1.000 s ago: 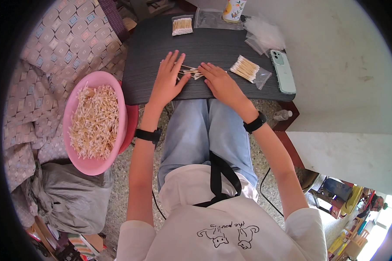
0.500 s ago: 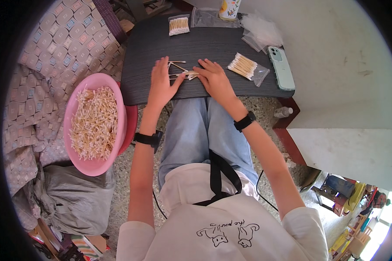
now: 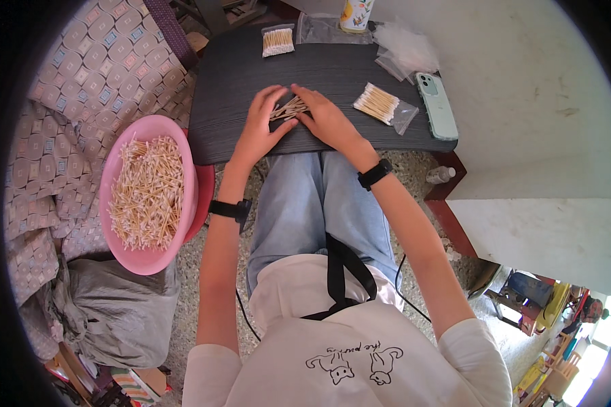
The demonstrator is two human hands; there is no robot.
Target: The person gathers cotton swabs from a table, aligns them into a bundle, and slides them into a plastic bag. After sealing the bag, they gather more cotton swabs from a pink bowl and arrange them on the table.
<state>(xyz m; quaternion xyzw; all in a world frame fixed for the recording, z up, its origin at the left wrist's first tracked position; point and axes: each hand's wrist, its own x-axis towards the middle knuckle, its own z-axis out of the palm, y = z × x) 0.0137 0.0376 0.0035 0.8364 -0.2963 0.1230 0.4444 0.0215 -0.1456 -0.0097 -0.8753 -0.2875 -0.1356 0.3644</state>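
Observation:
On the dark tabletop (image 3: 237, 74), a small bunch of loose cotton swabs (image 3: 288, 108) lies between my two hands, several pointing different ways. My left hand (image 3: 256, 129) curves around the bunch's left side, its thumb along the near edge. From the right, my right hand (image 3: 327, 122) closes on the same swabs, fingers over the far side and thumb near the left thumb. Parts of the swabs are hidden under the fingers. Right of my hands rests a bundle of swabs (image 3: 377, 103) partly in a clear bag (image 3: 404, 117). Another bagged bundle (image 3: 278, 42) lies at the far edge.
A pink basin (image 3: 108, 203) heaped with cotton swabs (image 3: 146, 197) stands left of the table. Along the right edge lie a pale green phone (image 3: 438, 108) and a pile of clear bags (image 3: 407, 47). A patterned cup (image 3: 355, 15) stands at the back, by the wall (image 3: 523, 102).
My hands have come closer together and curled inward. The scattered swabs between them are now drawn into a tighter bunch.

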